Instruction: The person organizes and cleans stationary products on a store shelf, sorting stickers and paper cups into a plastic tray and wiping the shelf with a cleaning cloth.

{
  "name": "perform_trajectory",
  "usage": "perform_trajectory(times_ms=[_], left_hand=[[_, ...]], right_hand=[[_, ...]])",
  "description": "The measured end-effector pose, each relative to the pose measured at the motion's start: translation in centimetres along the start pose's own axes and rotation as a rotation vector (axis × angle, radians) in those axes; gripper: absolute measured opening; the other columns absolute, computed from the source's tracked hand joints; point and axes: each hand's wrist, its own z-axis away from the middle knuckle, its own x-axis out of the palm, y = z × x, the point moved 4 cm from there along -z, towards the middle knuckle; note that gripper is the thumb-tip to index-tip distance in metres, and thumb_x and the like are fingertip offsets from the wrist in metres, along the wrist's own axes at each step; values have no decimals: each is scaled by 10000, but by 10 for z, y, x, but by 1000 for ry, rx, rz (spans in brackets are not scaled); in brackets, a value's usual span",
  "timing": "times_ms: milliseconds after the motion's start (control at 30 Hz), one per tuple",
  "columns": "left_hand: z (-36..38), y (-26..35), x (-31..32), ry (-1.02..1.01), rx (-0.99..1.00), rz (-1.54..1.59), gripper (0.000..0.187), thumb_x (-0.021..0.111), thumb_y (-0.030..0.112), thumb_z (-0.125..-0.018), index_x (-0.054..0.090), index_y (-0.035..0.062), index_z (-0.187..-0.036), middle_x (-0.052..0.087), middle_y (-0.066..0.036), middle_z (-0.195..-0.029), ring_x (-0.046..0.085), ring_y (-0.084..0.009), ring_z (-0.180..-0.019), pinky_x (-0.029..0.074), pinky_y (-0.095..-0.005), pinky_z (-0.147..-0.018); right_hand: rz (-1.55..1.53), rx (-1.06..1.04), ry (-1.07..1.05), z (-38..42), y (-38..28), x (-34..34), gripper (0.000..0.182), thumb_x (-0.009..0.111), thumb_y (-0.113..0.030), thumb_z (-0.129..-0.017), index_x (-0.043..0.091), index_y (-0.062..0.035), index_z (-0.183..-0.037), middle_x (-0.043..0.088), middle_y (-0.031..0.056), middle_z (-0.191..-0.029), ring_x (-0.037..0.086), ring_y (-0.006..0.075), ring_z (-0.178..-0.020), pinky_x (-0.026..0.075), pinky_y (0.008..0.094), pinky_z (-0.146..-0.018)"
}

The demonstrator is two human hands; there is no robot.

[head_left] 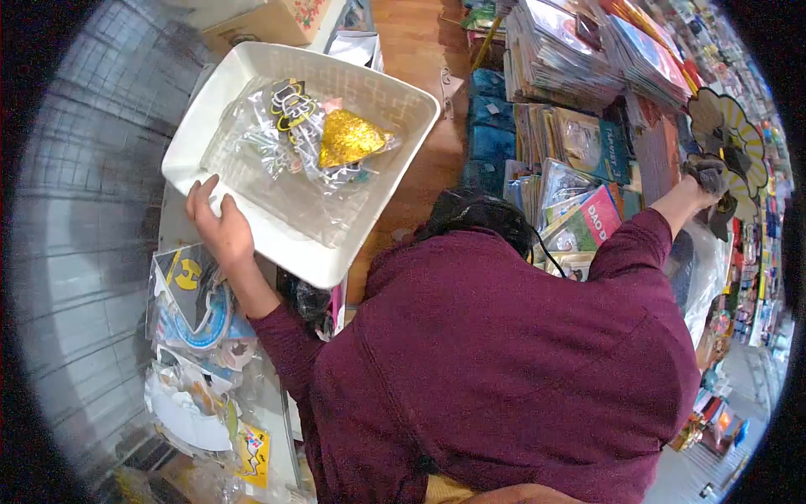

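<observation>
A white plastic basket (386, 97) is at upper left. Inside it are a shiny gold piece (348, 141), a black-and-yellow cut-out (291, 105) and clear plastic packaging (260, 197). My left hand (222, 225) grips the basket's near rim, fingertips and thumb over its edge. Far to the right, my right hand (703, 186) is closed around a dark part of a black-and-yellow cut-out decoration (739, 126) with a scalloped edge; its fingers are partly hidden and blurred. My maroon sweater (512, 353) fills the lower middle.
Packaged decorations (189, 403) cover the surface at left, below the basket. Stacked books (571, 59) and upright booklets (579, 210) stand right of the wooden floor (411, 42). A cardboard box (269, 25) is behind the basket. Crowded shelves line the right side.
</observation>
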Motion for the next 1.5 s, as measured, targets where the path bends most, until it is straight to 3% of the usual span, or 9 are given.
perform_trajectory(times_ms=[267,433,533,633,667,933,1167,1333,1500], left_hand=[[2,6,-1,79,26,41,295,518,2,-713,549,14,-1007,418,-207,-1196,385,-348,-1145,298,-389,-978],[2,4,1,131,0,103,300,543,34,-705,533,-15,-1001,412,-234,-1189,388,-363,-1139,299,-395,-979],[5,7,1,208,37,94,309,552,53,-717,514,-31,-1012,413,-254,-1172,414,-382,-1105,322,-406,-957],[17,16,-6,255,75,134,333,559,77,-729,494,-34,-1035,396,-262,-1169,436,-401,-1072,348,-423,-930],[21,20,-10,189,4,124,368,564,89,-730,469,-32,-1065,363,-268,-1187,437,-406,-1068,365,-425,-911],[60,37,-91,335,-47,-78,378,609,71,-763,477,22,-1115,388,-203,-1213,506,-282,-1007,498,-330,-748],[116,43,-168,626,-319,-151,365,569,76,-805,480,41,-1157,497,-110,-1112,498,-210,-1012,457,-311,-764],[163,41,-143,578,-501,25,353,563,111,-816,469,9,-1141,467,-133,-1123,477,-238,-1021,449,-344,-813],[192,53,-135,702,-640,-37,355,553,96,-825,456,-23,-1145,446,-151,-1155,468,-241,-1028,455,-330,-803]], right_hand=[[308,149,-65,134,41,112,321,542,-281,-755,584,-42,-966,604,109,-1000,594,237,-866,497,388,-701],[-936,1915,-429,176,180,153,385,417,-264,-851,482,-4,-1127,573,109,-1021,570,242,-921,458,355,-801],[307,654,-1060,297,219,173,332,416,-175,-854,536,58,-1057,592,142,-1009,580,255,-916,459,378,-830],[630,743,-1130,426,207,174,311,540,-206,-833,589,49,-1002,610,119,-938,573,192,-859,449,299,-791],[677,217,-1539,469,181,185,314,538,-209,-842,597,62,-990,617,124,-909,563,188,-838,431,275,-778],[818,1044,-1720,546,216,167,409,573,-318,-832,582,57,-995,599,99,-894,544,143,-826,425,247,-772],[817,979,-2112,563,217,185,531,632,-373,-788,485,48,-1075,566,105,-953,523,149,-836,434,272,-749],[575,725,-2465,600,195,218,208,616,-147,-727,544,31,-649,514,33,-569,452,97,-560,373,262,-545],[467,911,-2515,611,227,207,161,596,-113,-729,547,28,-671,505,28,-579,438,89,-556,364,254,-531]])
